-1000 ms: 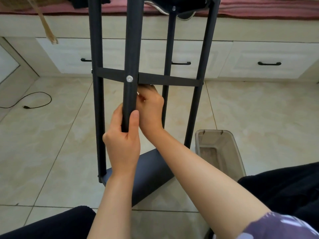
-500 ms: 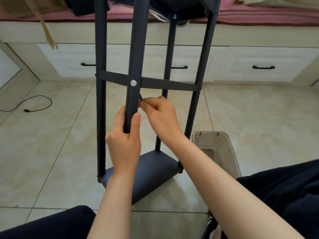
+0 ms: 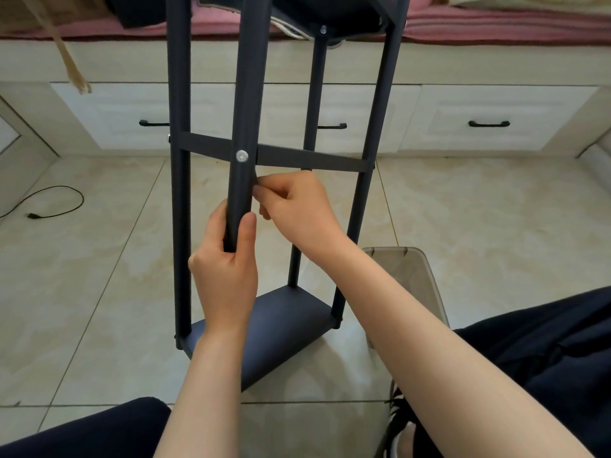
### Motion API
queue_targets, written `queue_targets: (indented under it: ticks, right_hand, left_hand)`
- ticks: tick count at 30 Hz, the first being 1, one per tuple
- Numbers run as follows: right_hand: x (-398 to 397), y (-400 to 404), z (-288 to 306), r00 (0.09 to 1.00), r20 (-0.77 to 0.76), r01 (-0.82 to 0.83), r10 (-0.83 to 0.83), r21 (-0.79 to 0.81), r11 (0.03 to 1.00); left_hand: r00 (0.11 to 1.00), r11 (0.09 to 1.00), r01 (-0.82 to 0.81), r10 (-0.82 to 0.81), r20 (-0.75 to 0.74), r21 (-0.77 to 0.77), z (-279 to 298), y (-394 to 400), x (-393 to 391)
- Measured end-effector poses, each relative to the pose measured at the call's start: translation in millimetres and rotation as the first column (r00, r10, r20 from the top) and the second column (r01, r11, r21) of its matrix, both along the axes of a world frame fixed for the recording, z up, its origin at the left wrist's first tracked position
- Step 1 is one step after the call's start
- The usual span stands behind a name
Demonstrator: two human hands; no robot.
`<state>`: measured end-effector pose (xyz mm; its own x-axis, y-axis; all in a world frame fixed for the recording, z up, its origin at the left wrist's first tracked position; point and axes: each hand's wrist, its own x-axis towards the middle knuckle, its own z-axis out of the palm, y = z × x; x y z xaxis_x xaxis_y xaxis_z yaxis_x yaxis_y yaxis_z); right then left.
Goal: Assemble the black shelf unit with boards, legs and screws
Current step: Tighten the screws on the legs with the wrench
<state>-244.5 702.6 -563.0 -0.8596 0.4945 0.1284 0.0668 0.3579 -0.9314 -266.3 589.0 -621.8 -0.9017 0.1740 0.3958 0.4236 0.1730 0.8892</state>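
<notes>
Left hand (image 3: 228, 276) grips the upright leg (image 3: 246, 120).

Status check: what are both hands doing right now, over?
Left hand grips front leg. Right hand pinches small tool beside it. Nothing blocking.

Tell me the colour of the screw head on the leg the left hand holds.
Silver screw head, on the black leg; head view.
</notes>
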Motion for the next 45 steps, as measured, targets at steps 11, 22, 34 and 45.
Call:
queue_targets:
  ticks: [11,22,34,45]
  right_hand:
    - [-18.3,-3.0,-26.7,0.979,-0.183,0.143,-0.089,0.306,0.941]
    - [-51.2,-17.6,-46.6,0.856,-0.474,0.371,-0.206,0.285,0.884]
    - [-46.4,-18.4,-52.1,0.914,-0.38,0.219,-0.144,0.163,0.962]
    - [-13.9,-1.7,-22.7,0.996,-0.08,-0.037,0.041,0.056,0.998]
  left_hand:
    - [1.0,1.0,-0.007,0.007,-0.006,0.008,-2.6,-3.6,-4.1]
    - [0.999,0.999,-0.033,0.032,-0.029,-0.013,-7.7,-8.2,-9.1]
    - [0.999,0.999,-0.034,0.033,-0.026,-0.002,-10.9,-11.7,-14.8]
    - [0.998,0.998,-0.063,0.063,-0.026,0.005,-10.9,-14.3,-12.2]
